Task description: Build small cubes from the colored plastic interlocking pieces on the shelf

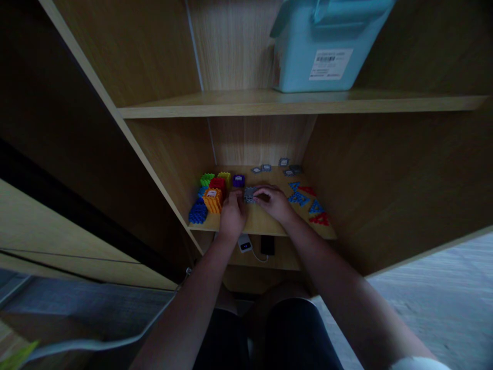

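On the middle shelf, a small stack of grey notched plastic tiles [249, 193] lies between my hands. My left hand [232, 209] is closed against its left edge, fingertips partly hidden. From the right, my right hand [274, 202] pinches the same grey stack between thumb and fingers. Just left of my left hand stands an orange stack of notched tiles [213, 200]. Behind it are red [217, 183], yellow [224, 178] and green [207, 179] stacks, with a blue stack [197, 211] at the shelf's front left. A purple stack [238, 180] sits behind my left hand.
Loose grey tiles [266, 167] lie along the back. Blue triangular pieces [298, 197] and red triangular pieces [319, 219] are spread at right. A teal bin [314, 56] stands on the upper shelf [231, 105]. Below are a white device [244, 243] with a cable and a black box [267, 245].
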Tool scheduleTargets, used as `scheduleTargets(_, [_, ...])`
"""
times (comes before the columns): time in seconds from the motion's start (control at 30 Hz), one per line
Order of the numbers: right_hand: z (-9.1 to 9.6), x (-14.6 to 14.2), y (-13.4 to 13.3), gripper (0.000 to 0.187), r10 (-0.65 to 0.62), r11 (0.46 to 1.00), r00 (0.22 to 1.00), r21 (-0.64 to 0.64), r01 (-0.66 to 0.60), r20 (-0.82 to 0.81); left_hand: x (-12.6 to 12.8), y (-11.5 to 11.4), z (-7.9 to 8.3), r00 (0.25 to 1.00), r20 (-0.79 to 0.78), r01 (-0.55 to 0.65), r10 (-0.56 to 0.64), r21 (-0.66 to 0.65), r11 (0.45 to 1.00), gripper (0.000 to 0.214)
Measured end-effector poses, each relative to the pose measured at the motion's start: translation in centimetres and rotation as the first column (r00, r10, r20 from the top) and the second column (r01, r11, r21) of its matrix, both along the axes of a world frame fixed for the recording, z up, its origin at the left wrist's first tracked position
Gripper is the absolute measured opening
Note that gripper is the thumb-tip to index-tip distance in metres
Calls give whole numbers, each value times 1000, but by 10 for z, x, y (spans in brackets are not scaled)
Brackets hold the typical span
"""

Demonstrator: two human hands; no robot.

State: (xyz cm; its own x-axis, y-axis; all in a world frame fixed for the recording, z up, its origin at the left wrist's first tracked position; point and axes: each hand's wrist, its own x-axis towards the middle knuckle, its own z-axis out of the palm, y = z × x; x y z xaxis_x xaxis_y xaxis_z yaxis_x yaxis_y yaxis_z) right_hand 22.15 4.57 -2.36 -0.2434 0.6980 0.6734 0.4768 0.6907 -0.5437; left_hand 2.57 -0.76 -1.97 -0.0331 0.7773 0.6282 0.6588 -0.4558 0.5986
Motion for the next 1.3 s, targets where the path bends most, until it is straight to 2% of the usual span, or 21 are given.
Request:
scheduleTargets(0.13, [-3,0,3,6,4,998,1000,-57,-3,10,-1,2,-3,999,-46,-20,18,-47,999,23])
scheduleTargets(0.3, [-6,0,4,6,-17,993,1000,-113,19,17,-1,5,-7,998,-57,-23,21,-46,999,21])
scheduleTargets(0.77, [-8,-3,4,6,-16,992,999,-128,21,40,0,6,-9,1000,-23,-15,13,-95,995,23])
scheduleTargets(0.97, [-6,-2,4,6,-1,991,999,-130,8,49,0,6,-9,999,-46,-29,25,-74,997,23])
scheduleTargets(1.3, [-9,-1,4,26,-40,989,996,-142,50,76,0,2,-5,999,-30,-18,14,-139,990,24])
